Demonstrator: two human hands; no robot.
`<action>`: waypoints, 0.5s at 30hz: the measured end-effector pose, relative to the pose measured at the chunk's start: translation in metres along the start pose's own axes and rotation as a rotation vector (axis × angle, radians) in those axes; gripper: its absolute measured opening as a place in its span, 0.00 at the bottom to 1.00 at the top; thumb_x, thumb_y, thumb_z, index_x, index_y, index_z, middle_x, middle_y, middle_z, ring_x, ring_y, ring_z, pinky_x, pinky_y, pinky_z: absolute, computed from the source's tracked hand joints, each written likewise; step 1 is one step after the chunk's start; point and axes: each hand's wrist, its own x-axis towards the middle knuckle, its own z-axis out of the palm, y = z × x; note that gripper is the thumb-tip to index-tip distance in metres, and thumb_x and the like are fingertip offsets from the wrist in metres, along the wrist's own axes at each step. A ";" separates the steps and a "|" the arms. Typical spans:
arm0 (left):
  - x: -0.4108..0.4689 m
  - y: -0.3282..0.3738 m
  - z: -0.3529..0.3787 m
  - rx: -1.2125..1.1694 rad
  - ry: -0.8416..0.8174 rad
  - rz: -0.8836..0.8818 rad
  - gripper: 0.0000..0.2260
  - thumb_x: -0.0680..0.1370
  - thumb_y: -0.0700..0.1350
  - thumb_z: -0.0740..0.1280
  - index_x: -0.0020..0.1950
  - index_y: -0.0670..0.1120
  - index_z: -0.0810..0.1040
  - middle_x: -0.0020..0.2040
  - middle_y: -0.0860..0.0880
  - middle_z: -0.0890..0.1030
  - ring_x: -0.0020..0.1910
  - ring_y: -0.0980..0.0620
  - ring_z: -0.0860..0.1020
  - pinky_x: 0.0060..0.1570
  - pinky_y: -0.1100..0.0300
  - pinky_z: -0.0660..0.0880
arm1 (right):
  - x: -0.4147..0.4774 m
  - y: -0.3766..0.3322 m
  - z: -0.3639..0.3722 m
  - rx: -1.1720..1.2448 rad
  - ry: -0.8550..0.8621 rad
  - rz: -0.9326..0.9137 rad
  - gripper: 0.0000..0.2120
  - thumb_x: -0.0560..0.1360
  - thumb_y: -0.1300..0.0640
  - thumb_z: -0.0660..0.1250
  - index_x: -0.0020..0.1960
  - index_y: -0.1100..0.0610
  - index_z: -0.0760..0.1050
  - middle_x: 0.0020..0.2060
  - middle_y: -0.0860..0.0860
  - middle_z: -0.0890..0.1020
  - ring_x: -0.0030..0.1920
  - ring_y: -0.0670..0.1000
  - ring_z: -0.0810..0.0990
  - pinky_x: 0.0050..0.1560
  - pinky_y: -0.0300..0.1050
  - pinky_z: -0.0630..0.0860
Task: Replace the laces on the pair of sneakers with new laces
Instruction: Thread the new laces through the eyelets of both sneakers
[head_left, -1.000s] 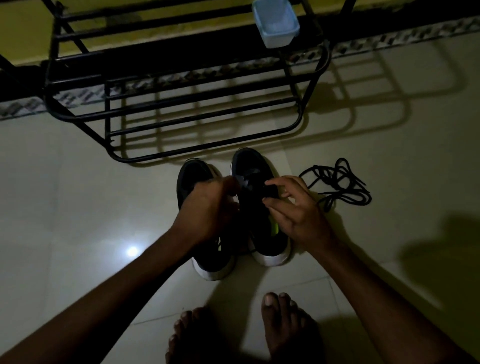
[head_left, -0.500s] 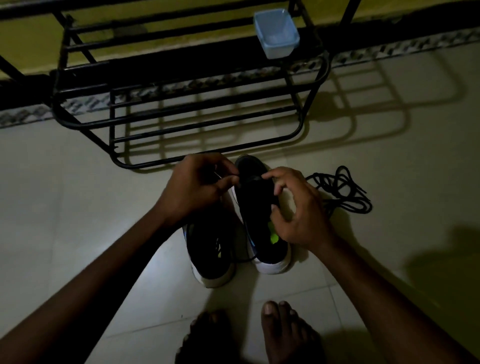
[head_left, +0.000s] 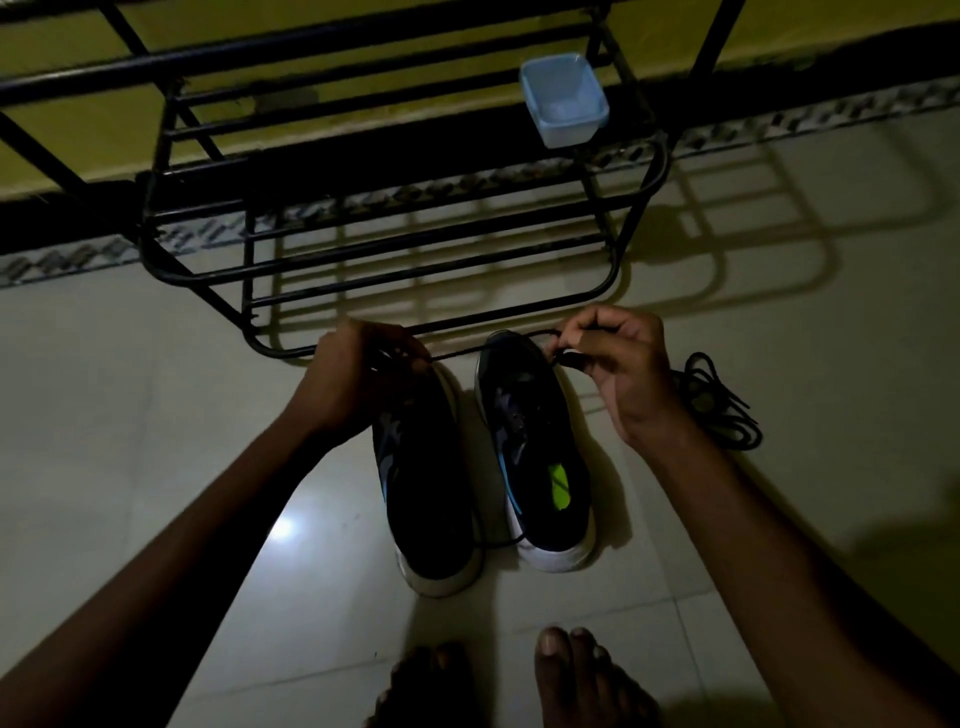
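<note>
Two black sneakers with white soles stand side by side on the tiled floor, the left sneaker (head_left: 431, 488) and the right sneaker (head_left: 535, 447), which has a green insole patch. A black lace (head_left: 488, 349) stretches taut between my hands above the toes. My left hand (head_left: 358, 384) grips one part of it over the left sneaker's toe. My right hand (head_left: 618, 364) pinches the other part beside the right sneaker's toe. A loose end trails between the heels. A second black lace (head_left: 717, 405) lies bundled on the floor to the right, partly hidden by my right wrist.
A black metal shoe rack (head_left: 363, 249) stands just beyond the sneakers against the yellow wall. A pale blue plastic box (head_left: 563, 101) sits on its upper right bar. My bare feet (head_left: 566, 675) are at the bottom edge.
Both hands have lifted from the right sneaker's tongue towards the toes and spread apart, drawing the black lace out taut between them.
</note>
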 end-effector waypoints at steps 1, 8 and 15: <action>-0.001 0.001 0.001 -0.062 -0.033 -0.035 0.04 0.76 0.37 0.73 0.48 0.45 0.86 0.43 0.52 0.85 0.42 0.55 0.84 0.37 0.70 0.75 | 0.001 0.001 0.000 -0.044 0.026 0.024 0.06 0.70 0.63 0.67 0.38 0.57 0.82 0.38 0.56 0.85 0.43 0.55 0.83 0.47 0.50 0.77; -0.002 0.035 0.020 -0.624 -0.001 -0.228 0.04 0.78 0.39 0.72 0.49 0.39 0.83 0.39 0.46 0.83 0.39 0.53 0.82 0.42 0.59 0.79 | -0.017 0.019 0.006 -0.735 0.213 -0.111 0.13 0.70 0.65 0.72 0.48 0.49 0.81 0.49 0.49 0.78 0.44 0.45 0.79 0.42 0.35 0.76; 0.007 0.062 0.026 -0.790 0.057 -0.267 0.02 0.78 0.38 0.71 0.48 0.42 0.84 0.41 0.48 0.85 0.41 0.57 0.83 0.43 0.62 0.80 | -0.045 0.011 0.032 -0.390 -0.193 0.069 0.14 0.72 0.62 0.73 0.53 0.45 0.82 0.41 0.55 0.84 0.40 0.57 0.83 0.46 0.54 0.81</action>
